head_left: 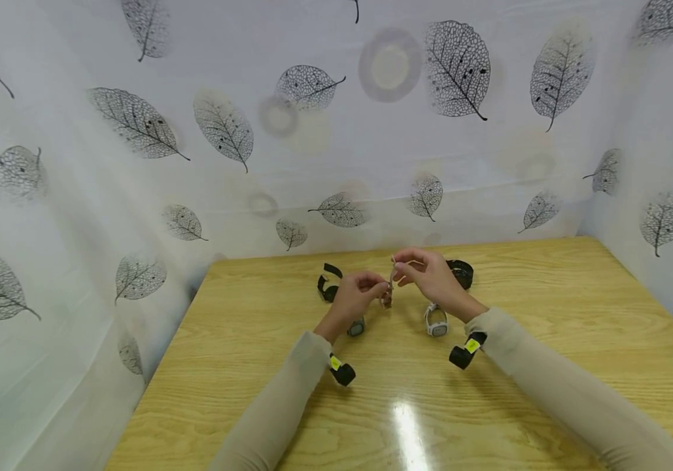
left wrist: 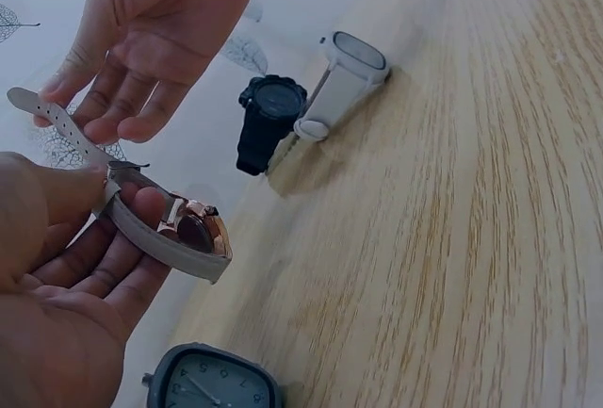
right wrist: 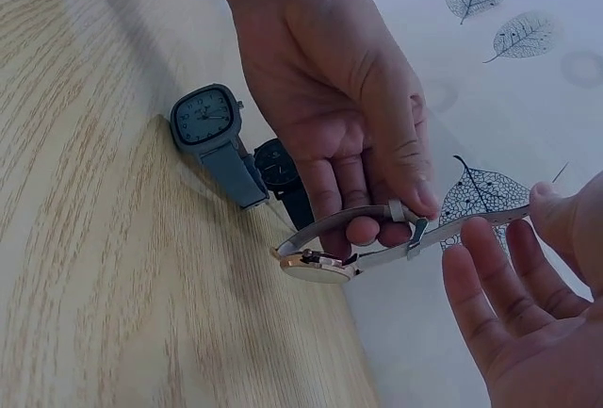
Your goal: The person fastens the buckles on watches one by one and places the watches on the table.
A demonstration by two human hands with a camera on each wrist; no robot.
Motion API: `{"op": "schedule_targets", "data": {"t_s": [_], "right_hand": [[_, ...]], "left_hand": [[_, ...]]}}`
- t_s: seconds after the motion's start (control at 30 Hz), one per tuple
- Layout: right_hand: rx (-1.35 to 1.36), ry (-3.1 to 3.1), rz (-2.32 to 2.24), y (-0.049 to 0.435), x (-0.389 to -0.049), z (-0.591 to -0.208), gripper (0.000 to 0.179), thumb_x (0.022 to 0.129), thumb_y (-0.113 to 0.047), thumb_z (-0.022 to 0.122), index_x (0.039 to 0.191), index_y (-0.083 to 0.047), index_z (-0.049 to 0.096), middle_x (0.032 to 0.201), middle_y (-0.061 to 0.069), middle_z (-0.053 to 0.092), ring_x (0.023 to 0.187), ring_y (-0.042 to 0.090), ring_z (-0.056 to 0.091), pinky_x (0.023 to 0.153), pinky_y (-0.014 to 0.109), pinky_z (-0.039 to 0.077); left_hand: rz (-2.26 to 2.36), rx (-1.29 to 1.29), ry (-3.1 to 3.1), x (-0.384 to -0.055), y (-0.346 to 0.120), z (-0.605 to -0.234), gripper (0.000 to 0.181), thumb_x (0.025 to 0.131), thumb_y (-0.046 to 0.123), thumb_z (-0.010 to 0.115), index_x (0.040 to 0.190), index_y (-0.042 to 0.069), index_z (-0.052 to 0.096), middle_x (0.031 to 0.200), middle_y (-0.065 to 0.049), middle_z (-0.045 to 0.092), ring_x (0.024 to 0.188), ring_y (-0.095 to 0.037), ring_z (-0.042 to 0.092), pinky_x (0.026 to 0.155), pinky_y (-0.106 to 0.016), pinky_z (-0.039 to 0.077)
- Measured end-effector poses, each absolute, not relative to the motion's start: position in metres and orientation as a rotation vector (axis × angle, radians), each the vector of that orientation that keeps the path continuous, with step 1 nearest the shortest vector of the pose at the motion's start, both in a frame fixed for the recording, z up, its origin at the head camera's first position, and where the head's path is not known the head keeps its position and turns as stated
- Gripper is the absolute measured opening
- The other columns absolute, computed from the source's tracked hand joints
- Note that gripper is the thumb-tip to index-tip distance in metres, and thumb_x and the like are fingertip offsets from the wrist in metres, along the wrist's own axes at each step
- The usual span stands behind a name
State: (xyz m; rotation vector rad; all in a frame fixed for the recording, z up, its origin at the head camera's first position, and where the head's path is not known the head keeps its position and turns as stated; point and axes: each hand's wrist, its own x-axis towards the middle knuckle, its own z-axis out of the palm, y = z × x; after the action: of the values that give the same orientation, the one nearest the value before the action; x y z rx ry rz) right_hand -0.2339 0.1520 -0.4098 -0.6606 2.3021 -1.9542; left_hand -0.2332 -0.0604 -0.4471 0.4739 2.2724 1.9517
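A wristwatch (left wrist: pixel 193 262) with a pale strap and a rose-gold case is held up between both hands. My left hand (head_left: pixel 355 301) pinches its strap at the metal buckle (right wrist: pixel 416 236), thumb on one side and fingers curled behind. Higher up, my right hand (head_left: pixel 430 278) pinches the strap's punched free end (left wrist: pixel 47 111) between thumb and fingers. That free end runs through the buckle, so the strap forms a closed loop. The case hangs below the left fingers, its back facing the left wrist view.
Around the hands, a grey square watch (head_left: pixel 356 326), a white watch (head_left: pixel 437 327), a black watch (head_left: pixel 329 292) and another black watch (head_left: pixel 462 273) stand on the wooden table (head_left: pixel 242 392). Leaf-patterned sheeting (head_left: pixel 336 150) encloses the back and sides.
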Motion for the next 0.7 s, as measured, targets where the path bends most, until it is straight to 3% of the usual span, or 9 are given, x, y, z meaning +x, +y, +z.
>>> {"op": "schedule_targets", "data": {"t_s": [0.23,0.43,0.7], "right_hand": [[-0.672,2.302,-1.959,0.1515,-0.2330,-0.4091,0.027,0.106,-0.021,0.061,0.126,-0.003,0.065,0.110,0.021,0.068,0.103,0.051,0.064,0.088,0.053,0.059],[-0.676,2.328,-1.940,0.1509,-0.2334,-0.4095,0.027,0.106,-0.022,0.060,0.126,-0.004,0.065,0.111,0.019,0.068,0.100,0.043,0.068,0.087,0.049,0.060],[-0.668,2.339,-1.915,0.1476,-0.2323,-0.4086,0.027,0.106,-0.021,0.061,0.126,-0.004,0.065,0.117,0.016,0.068,0.097,0.035,0.070,0.088,0.053,0.059]], "left_hand": [[1.949,0.453,2.350,-0.2317,-0.0570,-0.4468,0.016,0.100,0.020,0.070,0.101,0.004,0.075,0.091,-0.007,0.076,0.080,-0.015,0.071,0.080,-0.051,0.058],[1.927,0.428,2.375,-0.2311,-0.0542,-0.4429,0.016,0.101,0.014,0.067,0.100,-0.001,0.072,0.091,-0.014,0.075,0.083,-0.024,0.073,0.085,-0.053,0.060],[1.830,0.434,2.472,-0.2323,-0.0532,-0.4423,0.016,0.102,0.017,0.066,0.098,0.002,0.070,0.084,-0.007,0.074,0.073,-0.014,0.071,0.068,-0.035,0.060]]}}
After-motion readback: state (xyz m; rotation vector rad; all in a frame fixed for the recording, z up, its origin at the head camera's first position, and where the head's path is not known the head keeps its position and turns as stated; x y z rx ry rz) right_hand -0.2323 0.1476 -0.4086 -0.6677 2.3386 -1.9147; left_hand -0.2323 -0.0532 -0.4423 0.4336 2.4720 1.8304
